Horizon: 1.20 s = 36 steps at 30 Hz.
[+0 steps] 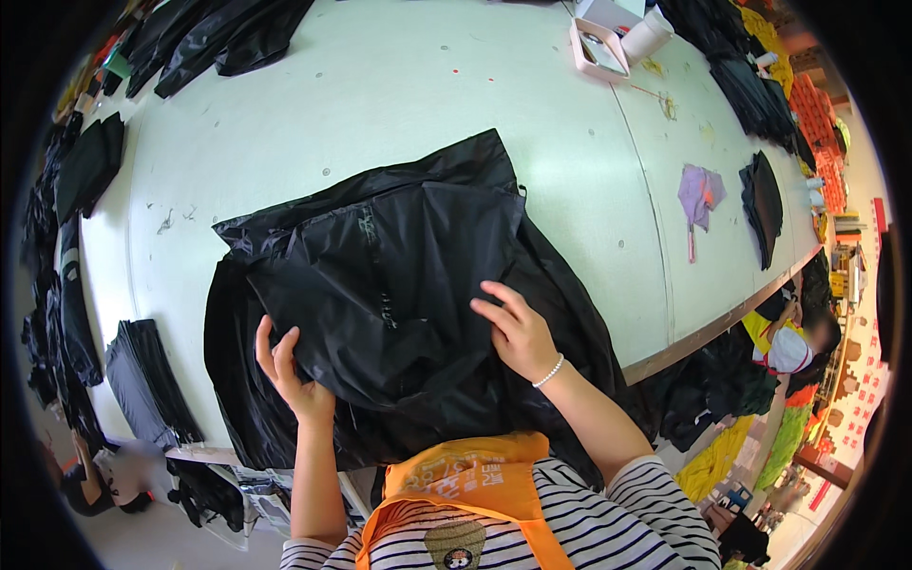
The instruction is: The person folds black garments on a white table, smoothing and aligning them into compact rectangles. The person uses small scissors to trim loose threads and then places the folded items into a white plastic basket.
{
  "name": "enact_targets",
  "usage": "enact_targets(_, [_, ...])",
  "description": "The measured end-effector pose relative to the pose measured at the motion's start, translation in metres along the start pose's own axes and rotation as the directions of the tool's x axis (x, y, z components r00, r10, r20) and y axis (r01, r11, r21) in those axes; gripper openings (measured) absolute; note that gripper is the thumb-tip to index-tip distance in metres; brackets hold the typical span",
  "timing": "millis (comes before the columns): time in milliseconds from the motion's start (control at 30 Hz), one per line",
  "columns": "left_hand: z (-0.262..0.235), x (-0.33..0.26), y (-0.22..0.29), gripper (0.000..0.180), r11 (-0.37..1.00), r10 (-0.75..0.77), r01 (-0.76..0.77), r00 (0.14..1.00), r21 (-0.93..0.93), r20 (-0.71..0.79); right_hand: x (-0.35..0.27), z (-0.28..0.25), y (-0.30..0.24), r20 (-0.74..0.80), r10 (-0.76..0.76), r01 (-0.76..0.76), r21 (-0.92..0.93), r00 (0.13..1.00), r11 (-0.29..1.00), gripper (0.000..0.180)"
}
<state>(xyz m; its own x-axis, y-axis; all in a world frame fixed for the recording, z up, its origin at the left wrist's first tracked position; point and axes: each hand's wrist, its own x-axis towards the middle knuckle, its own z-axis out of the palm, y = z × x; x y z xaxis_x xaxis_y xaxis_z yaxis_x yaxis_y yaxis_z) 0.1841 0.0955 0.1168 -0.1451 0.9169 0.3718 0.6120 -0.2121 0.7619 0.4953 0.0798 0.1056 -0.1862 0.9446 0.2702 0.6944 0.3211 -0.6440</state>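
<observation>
So here we've got a big black garment (pixel 399 294), thin shiny stuff like a windbreaker or lining, spread out on the near edge of the long pale table (pixel 399 95), right in front of us with its hem hanging toward our apron. Our left hand (pixel 290 366) is tucked at the lower left of the bundle, thumb and fingers curled around a fold of the fabric, so a loose pinch on the cloth. Our right hand (pixel 518 332) lies on top toward the right, fingers spread and mostly flat, pressing the layer down rather than gripping it. For handling slippery fabric like this, we'd say keep that flat hand as the anchor and let the pinching hand do the pulling, slow and even, otherwise the layers slide over each other and the wrinkles just move around. Also worth keeping the hem from dragging off the edge. The table itself is scuffed and dotted with thread scraps. More dark garment piles (pixel 218 38) sit at the far left, a neat folded stack (pixel 142 380) at the near left edge, a small purple cloth (pixel 700 195) and another black piece (pixel 763 204) off to the right, plus a pink tray (pixel 600 47) at the far end. Looks like a busy sewing workshop, with another person (pixel 788 347) bent over beside the right edge of the table.
</observation>
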Motion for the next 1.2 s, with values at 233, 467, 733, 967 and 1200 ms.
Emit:
enact_targets(233, [-0.049,0.048,-0.023,0.012,0.969,-0.096,-0.048,0.835,0.244,0.542,0.037,-0.032,0.031,0.005,-0.137,0.137,0.025,0.991,0.99,0.026])
enact_targets(467, [-0.008,0.049,-0.002,0.014,0.937,-0.177,0.145,0.982,0.317,0.072,0.056,-0.025,0.049,-0.06,-0.068,0.062,-0.09,0.996,0.994,0.038])
enact_targets(733, [0.062,-0.039,0.033,0.031,0.923,0.351,-0.382,0.785,-0.047,0.511,0.063,-0.009,0.044,-0.145,-0.063,0.048,-0.102,0.987,0.994,0.034])
enact_targets(967, [0.108,-0.027,-0.025,0.036,0.95,-0.019,-0.126,0.89,0.284,0.456,0.073,-0.003,0.025,0.356,0.248,-0.334,0.203,0.901,0.921,0.013])
enact_targets(1200, [0.125,-0.026,-0.032,0.048,0.85,-0.017,-0.182,0.929,0.494,0.371,0.08,-0.014,0.04,0.011,0.199,-0.198,-0.064,0.98,0.978,0.012])
